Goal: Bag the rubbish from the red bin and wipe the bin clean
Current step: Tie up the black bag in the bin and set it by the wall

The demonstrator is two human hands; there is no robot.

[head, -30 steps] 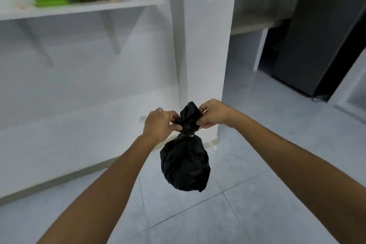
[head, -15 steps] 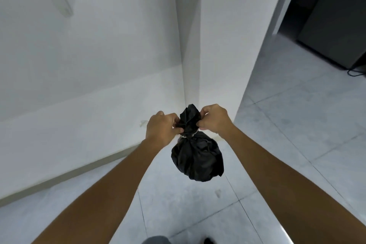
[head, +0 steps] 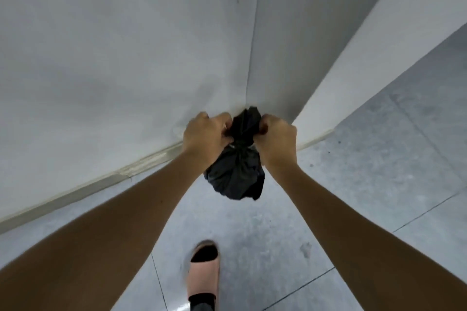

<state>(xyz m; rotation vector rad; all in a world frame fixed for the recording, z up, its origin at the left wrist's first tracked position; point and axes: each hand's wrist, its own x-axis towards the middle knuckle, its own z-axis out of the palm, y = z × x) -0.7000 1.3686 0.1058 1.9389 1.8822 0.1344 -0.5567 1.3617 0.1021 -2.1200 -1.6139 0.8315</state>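
Observation:
A small black rubbish bag [head: 236,174] hangs in the air in front of me, bunched and twisted at its neck. My left hand [head: 206,137] grips the left side of the gathered top. My right hand [head: 276,140] grips the right side of the same top. The bag's full bottom dangles below both hands, above the floor. The red bin is not in view.
A white wall [head: 113,58] with a skirting strip runs along the left, meeting a white pillar corner [head: 290,45] just behind the bag. Grey floor tiles [head: 379,159] spread to the right. My foot in a pink slipper [head: 203,272] stands below the bag.
The view has tilted down towards the floor and closer to the wall corner; the shelf and dark appliance have left the view. Both hands still hold the bag's top. My slippered foot has appeared.

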